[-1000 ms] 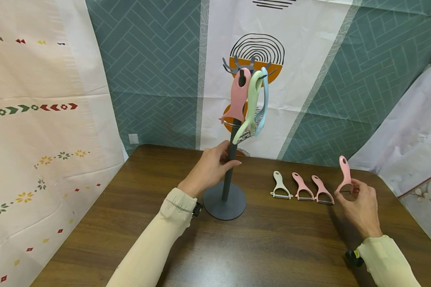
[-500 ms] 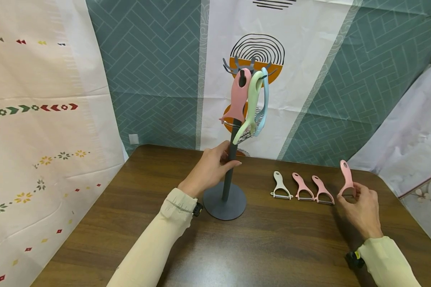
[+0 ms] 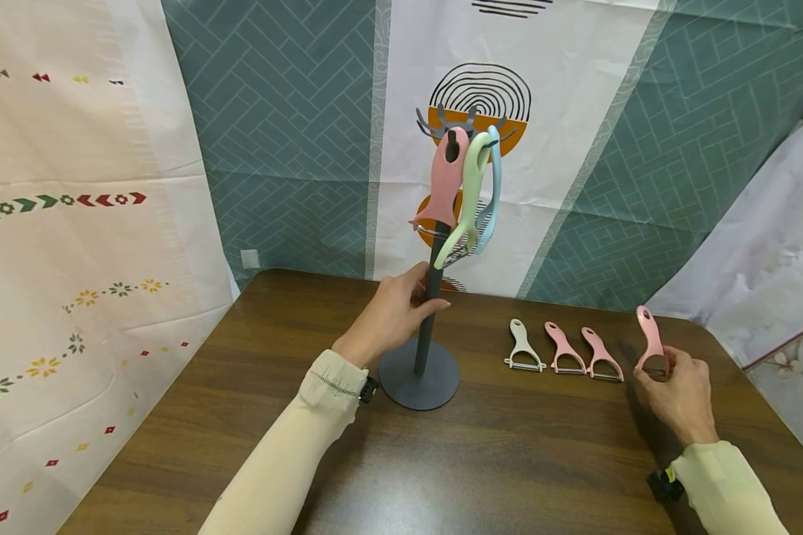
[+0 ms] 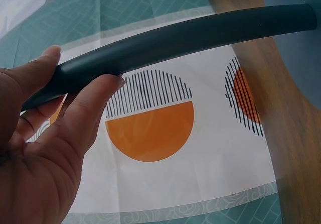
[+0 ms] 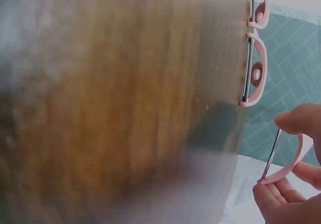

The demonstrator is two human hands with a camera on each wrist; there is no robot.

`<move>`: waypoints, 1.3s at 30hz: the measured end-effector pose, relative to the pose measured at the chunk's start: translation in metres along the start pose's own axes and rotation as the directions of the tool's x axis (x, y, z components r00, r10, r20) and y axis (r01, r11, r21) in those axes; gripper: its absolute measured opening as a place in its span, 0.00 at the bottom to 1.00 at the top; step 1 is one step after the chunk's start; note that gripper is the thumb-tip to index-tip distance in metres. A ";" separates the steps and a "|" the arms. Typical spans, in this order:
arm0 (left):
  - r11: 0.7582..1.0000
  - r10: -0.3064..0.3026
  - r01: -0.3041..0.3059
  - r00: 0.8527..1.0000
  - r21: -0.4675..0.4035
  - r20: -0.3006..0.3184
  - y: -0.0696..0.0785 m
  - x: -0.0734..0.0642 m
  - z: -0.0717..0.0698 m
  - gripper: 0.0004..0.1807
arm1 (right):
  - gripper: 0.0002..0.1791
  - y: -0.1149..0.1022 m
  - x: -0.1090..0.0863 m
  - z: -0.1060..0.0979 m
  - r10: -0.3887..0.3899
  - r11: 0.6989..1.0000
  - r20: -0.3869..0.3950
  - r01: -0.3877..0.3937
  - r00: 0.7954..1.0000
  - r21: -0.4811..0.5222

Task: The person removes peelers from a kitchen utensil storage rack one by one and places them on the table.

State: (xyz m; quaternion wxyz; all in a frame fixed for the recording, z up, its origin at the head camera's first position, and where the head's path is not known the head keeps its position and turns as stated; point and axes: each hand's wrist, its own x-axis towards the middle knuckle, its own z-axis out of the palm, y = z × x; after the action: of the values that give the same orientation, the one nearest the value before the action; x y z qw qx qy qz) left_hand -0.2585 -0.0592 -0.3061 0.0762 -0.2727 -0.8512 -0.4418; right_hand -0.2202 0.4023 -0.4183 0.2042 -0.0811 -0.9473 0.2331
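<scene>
My left hand grips the dark pole of a round-based stand, thumb on one side and fingers round the other. From hooks at its top hang a pink peeler, a green peeler and a light blue peeler. At the table's right, my right hand pinches another pink peeler by its blade end, handle pointing up and away. In the right wrist view, thumb and fingers hold the ends of its metal blade, above the wooden surface.
A white peeler and two pink peelers, one in the middle and one nearer the right hand, lie in a row on the brown table. Bare hooks stick out at the stand's back left. Patterned cloth hangs behind.
My right hand has moved slightly right and lowered the pink peeler toward the table. The left hand keeps its hold on the stand's pole.
</scene>
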 end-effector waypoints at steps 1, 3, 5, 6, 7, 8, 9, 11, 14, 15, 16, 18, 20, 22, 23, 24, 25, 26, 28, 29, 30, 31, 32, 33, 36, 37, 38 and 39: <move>1.000 -0.002 0.002 1.000 0.001 0.000 0.000 0.000 0.000 0.10 | 0.34 0.000 0.000 0.000 0.005 1.000 0.005 -0.005 1.000 -0.001; 1.000 -0.004 0.004 1.000 0.003 0.001 0.000 0.000 0.000 0.10 | 0.35 0.000 0.000 -0.001 0.013 1.000 0.012 -0.013 1.000 -0.005; 1.000 -0.005 0.005 1.000 0.004 0.002 0.000 0.001 0.000 0.10 | 0.35 0.002 0.001 -0.001 0.018 1.000 0.017 -0.017 1.000 -0.012; 1.000 -0.005 0.005 1.000 0.003 0.002 0.000 0.001 0.000 0.10 | 0.35 0.002 0.001 -0.001 0.020 1.000 0.021 -0.020 1.000 -0.012; 1.000 -0.005 0.005 1.000 0.002 0.002 0.000 0.001 0.000 0.10 | 0.35 0.003 0.001 -0.001 0.021 1.000 0.026 -0.021 0.999 -0.014; 1.000 -0.005 0.005 1.000 0.000 0.003 0.000 0.001 0.000 0.10 | 0.35 0.003 0.001 -0.001 0.022 1.000 0.032 -0.021 0.999 -0.015; 1.000 -0.005 0.005 1.000 -0.002 0.003 0.000 0.001 0.000 0.10 | 0.35 0.004 0.001 -0.001 0.023 1.000 0.038 -0.022 0.999 -0.018; 1.000 -0.004 0.004 1.000 -0.003 0.003 0.000 0.001 0.000 0.10 | 0.35 0.005 0.001 -0.001 0.023 1.000 0.048 -0.022 0.999 -0.022; 1.000 -0.003 0.003 1.000 -0.002 0.004 0.000 0.001 0.000 0.11 | 0.35 0.006 0.002 -0.001 0.016 0.999 0.059 -0.014 0.998 -0.032; 1.000 -0.003 0.003 1.000 0.000 0.003 0.000 0.001 0.000 0.11 | 0.35 0.007 0.002 -0.001 0.013 0.999 0.061 -0.010 0.998 -0.039; 1.000 -0.002 0.002 1.000 0.002 0.004 0.000 0.001 0.000 0.11 | 0.35 0.007 0.002 -0.001 0.010 0.999 0.065 -0.007 0.998 -0.041; 1.000 -0.005 0.005 1.000 0.005 0.004 0.000 0.001 0.000 0.11 | 0.35 0.008 0.002 -0.002 0.004 0.999 0.071 -0.001 0.997 -0.050; 1.000 -0.006 0.006 1.000 0.007 0.003 0.000 0.001 0.000 0.10 | 0.34 0.008 0.002 -0.002 -0.002 0.998 0.080 0.007 0.997 -0.056; 1.000 -0.006 0.006 1.000 0.007 0.003 0.000 0.001 0.000 0.10 | 0.34 0.009 0.003 -0.002 -0.009 0.998 0.089 0.014 0.996 -0.058; 1.000 -0.006 0.006 1.000 0.008 0.003 0.000 0.001 0.000 0.10 | 0.34 0.009 0.003 -0.002 -0.012 0.998 0.093 0.017 0.996 -0.060; 1.000 -0.003 0.003 1.000 0.007 0.003 0.000 0.001 0.000 0.10 | 0.34 0.009 0.003 -0.002 -0.014 0.998 0.099 0.020 0.995 -0.062; 1.000 -0.002 0.002 1.000 0.007 0.003 0.000 0.001 0.000 0.10 | 0.34 0.009 0.003 -0.002 -0.015 0.998 0.106 0.022 0.994 -0.065; 1.000 0.000 0.000 1.000 0.008 0.004 0.000 0.001 0.000 0.10 | 0.34 0.009 0.004 -0.001 -0.012 0.998 0.114 0.020 0.993 -0.065; 1.000 0.003 -0.003 1.000 0.010 0.004 0.000 0.001 0.000 0.10 | 0.34 0.010 0.005 -0.001 -0.012 0.998 0.130 0.020 0.991 -0.067; 1.000 0.003 -0.003 1.000 0.012 0.004 0.000 0.001 0.000 0.10 | 0.35 0.010 0.005 0.000 -0.009 0.997 0.140 0.019 0.990 -0.069; 1.000 0.003 -0.003 1.000 0.012 0.003 0.000 0.001 0.000 0.10 | 0.35 0.010 0.005 0.000 -0.012 0.997 0.147 0.022 0.989 -0.070; 1.000 0.003 -0.003 1.000 0.014 0.003 0.000 0.001 0.000 0.10 | 0.35 0.010 0.006 0.000 -0.015 0.997 0.153 0.026 0.988 -0.071; 1.000 0.002 -0.002 1.000 0.014 0.003 0.000 0.000 0.000 0.10 | 0.35 0.010 0.006 0.000 -0.018 0.997 0.159 0.029 0.987 -0.071; 1.000 0.000 0.000 1.000 0.014 0.002 0.000 0.000 0.000 0.10 | 0.35 0.010 0.006 0.001 -0.023 0.997 0.162 0.035 0.986 -0.072; 1.000 -0.005 0.005 1.000 0.013 0.002 0.000 0.000 0.000 0.10 | 0.34 0.009 0.007 0.001 -0.031 0.996 0.166 0.044 0.986 -0.076; 1.000 -0.006 0.006 1.000 0.013 0.002 0.000 0.000 0.000 0.10 | 0.34 0.009 0.007 0.001 -0.028 0.996 0.169 0.042 0.985 -0.078; 1.000 -0.008 0.008 1.000 0.013 0.002 0.001 0.000 0.000 0.10 | 0.34 0.009 0.007 0.001 -0.027 0.996 0.170 0.041 0.985 -0.080; 1.000 -0.007 0.007 1.000 0.014 0.002 0.001 0.000 0.000 0.10 | 0.34 0.009 0.007 0.001 -0.026 0.996 0.170 0.041 0.985 -0.081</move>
State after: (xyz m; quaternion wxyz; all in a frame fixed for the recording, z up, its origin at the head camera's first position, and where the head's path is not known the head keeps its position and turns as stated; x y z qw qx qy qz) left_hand -0.2581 -0.0590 -0.3057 0.0757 -0.2696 -0.8553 -0.4359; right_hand -0.2266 0.4118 -0.4209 0.1235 -0.0536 -0.9714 0.1954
